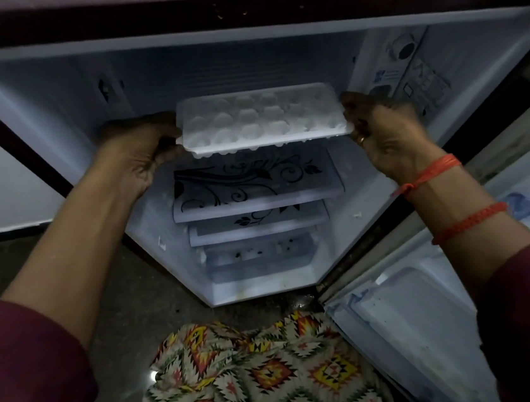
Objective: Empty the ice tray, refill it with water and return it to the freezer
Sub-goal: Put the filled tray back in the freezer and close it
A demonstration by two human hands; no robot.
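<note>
Tray (262,116) white, held level inside open fridge (47,103) — at 12 o'clock from frame centre. Cell contents unclear. Left hand (139,149) grips tray's short end at 9 o'clock, fingers curled under rim. Right hand (381,131) grips opposite end at 3 o'clock — ring (361,140) on one finger, orange threads (432,173) round wrist. Patterned shelves (255,182) below tray, 6 o'clock. Door (418,315) open at 4 o'clock.

I see a frosty white plastic ice tray (260,117), pale glass fridge shelves (255,183) printed with black floral swirls, orange-red braided thread bands (432,172), maroon cloth sleeves (29,376) and a cream garment (260,376) patterned in yellow, red and green diamonds.
</note>
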